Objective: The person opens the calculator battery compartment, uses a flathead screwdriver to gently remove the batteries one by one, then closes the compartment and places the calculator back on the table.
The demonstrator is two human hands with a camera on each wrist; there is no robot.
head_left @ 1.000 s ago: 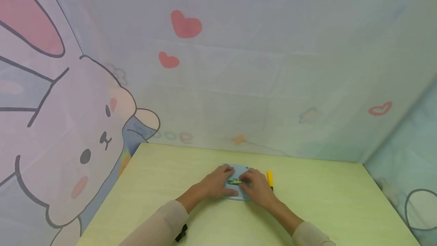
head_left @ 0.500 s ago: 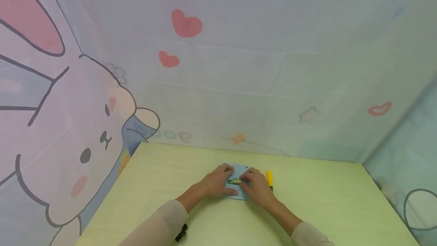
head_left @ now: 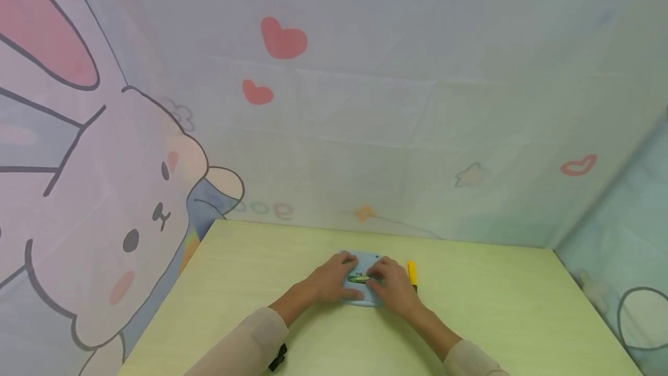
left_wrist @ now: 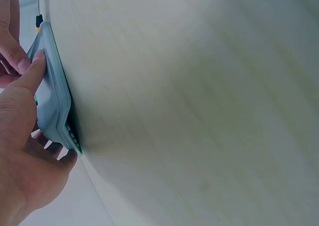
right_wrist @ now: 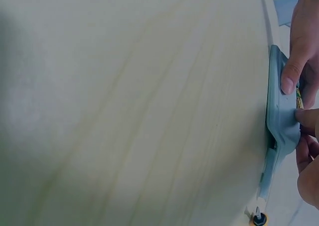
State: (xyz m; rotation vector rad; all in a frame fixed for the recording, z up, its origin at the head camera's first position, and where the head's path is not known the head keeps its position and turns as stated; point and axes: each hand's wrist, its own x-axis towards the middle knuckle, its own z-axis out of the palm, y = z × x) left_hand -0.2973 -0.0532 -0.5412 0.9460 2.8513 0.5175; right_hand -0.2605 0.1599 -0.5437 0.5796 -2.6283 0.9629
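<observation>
A flat light-blue plastic device [head_left: 369, 259] lies on the table between the two hands. In its middle a slim green-and-yellow cylinder [head_left: 360, 278], battery-like, sits at a dark slot. My left hand [head_left: 330, 278] grips the device's left side; in the left wrist view the thumb [left_wrist: 35, 74] lies on its upper face and the other fingers bend round the edge. My right hand [head_left: 398, 288] pinches the cylinder's right end, its fingertips low over the slot. The right wrist view shows the right thumb [right_wrist: 306, 117] at the device's face, with the cylinder mostly hidden behind fingers.
Just right of the right hand lies a yellow-and-black screwdriver [head_left: 412, 273], its metal tip showing in the right wrist view. A small black object [head_left: 279, 357] shows beside the left sleeve. Printed cloth [head_left: 365, 103] hangs behind the pale table [head_left: 522, 306].
Both hands stay in place on the device and the cylinder. The head view shifts very slightly; nothing else visibly moves.
</observation>
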